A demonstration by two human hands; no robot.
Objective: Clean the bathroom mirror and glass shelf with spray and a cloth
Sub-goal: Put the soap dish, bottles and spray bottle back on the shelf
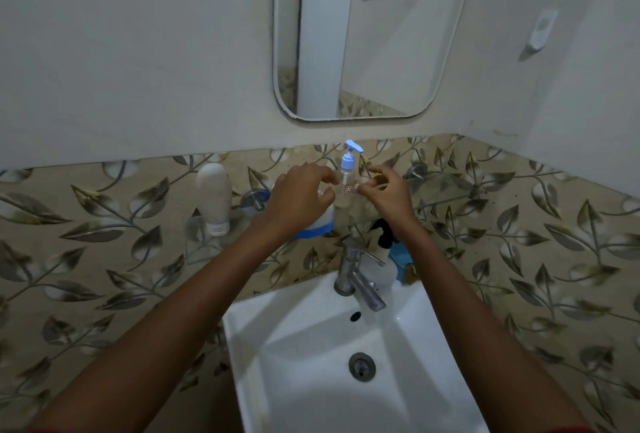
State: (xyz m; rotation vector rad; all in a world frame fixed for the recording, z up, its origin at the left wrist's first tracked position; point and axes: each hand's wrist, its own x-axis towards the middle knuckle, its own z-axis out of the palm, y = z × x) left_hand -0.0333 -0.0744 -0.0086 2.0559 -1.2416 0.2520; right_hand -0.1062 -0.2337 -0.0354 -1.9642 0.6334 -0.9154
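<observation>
The mirror (363, 34) hangs on the wall above the glass shelf (450, 197), which rests on two metal brackets. A small clear pump bottle (347, 171) with a blue pump stands upright on the shelf. My left hand (298, 197) touches its left side with curled fingertips. My right hand (384, 190) pinches its right side between thumb and forefinger. A spray bottle (382, 252) with a black trigger stands on the sink rim right of the tap, partly hidden by my right forearm. A blue cloth (401, 261) lies just behind it.
A white tube (214, 198) stands cap-down at the shelf's left end. A white container with a blue band (317, 226) sits under my left wrist. A metal tap (358, 280) and white sink (311, 346) are below. A white holder (542, 30) is on the right wall.
</observation>
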